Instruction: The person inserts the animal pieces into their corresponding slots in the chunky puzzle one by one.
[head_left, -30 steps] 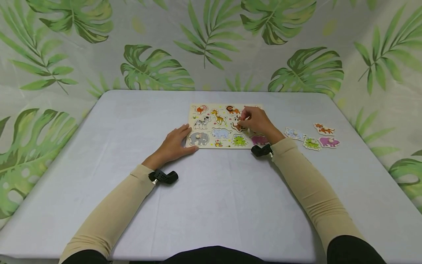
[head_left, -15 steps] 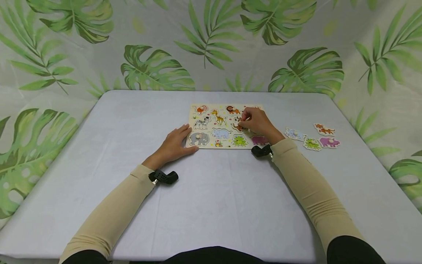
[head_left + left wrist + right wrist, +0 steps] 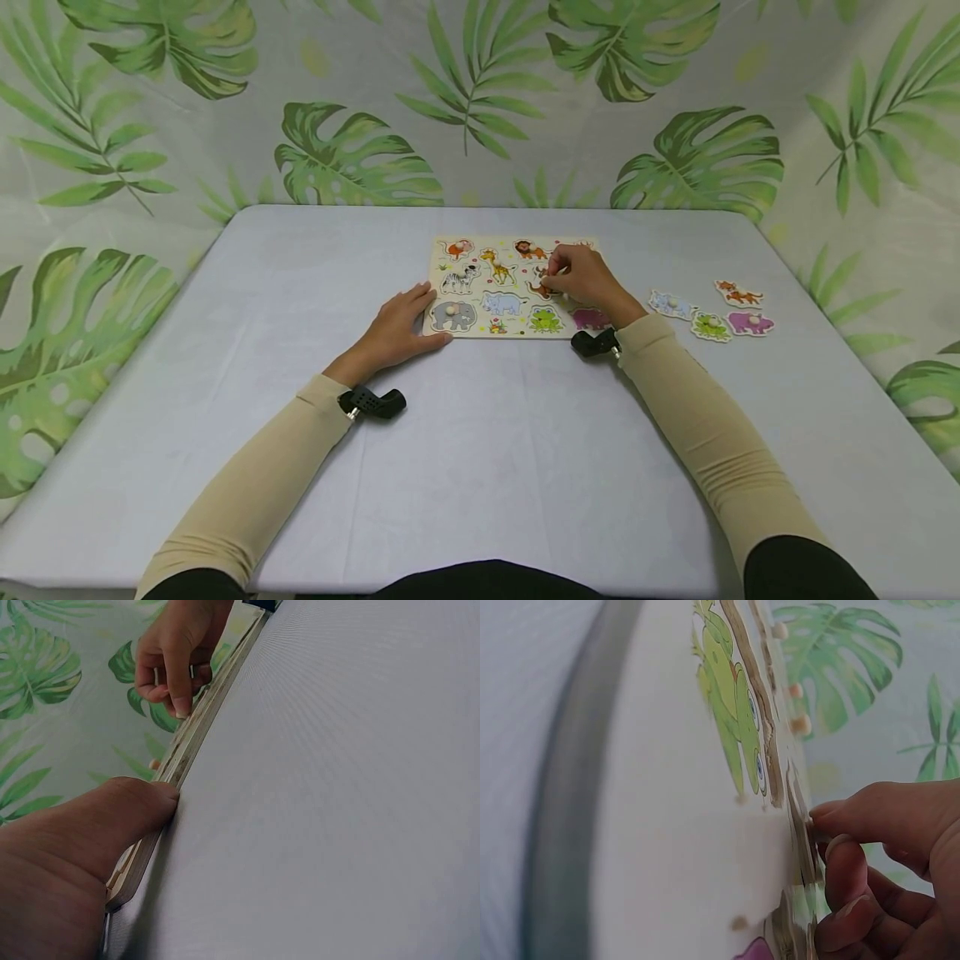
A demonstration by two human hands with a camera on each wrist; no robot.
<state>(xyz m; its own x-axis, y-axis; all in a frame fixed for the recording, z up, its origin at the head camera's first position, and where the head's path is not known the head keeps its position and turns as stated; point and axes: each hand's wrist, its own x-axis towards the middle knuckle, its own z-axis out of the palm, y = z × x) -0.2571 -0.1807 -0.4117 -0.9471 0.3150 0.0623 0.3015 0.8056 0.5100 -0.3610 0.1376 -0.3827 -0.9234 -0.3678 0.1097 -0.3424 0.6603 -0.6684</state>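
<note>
A wooden peg puzzle board (image 3: 517, 329) with animal pictures lies flat on the table. My left hand (image 3: 400, 325) rests at its front left corner, fingers extended along the left side; in the left wrist view the thumb (image 3: 142, 802) lies against the front edge. Toward the board's right side, my right hand (image 3: 588, 275) pinches a brown animal puzzle piece (image 3: 538, 288), its thumb and fingertips right over its slot and hiding part of it. The right wrist view shows these fingertips (image 3: 829, 814) close at the board's surface, beyond the green frog picture (image 3: 731, 712).
To the right of the board lie loose puzzle pieces: a pale blue one (image 3: 660, 306), a green frog (image 3: 710, 327), a purple hippo (image 3: 750, 323) and an orange tiger-like one (image 3: 738, 294). A grey elephant piece (image 3: 453, 315) with a knob sits in the board. Leaf-patterned cloth (image 3: 480, 108) hangs behind the table.
</note>
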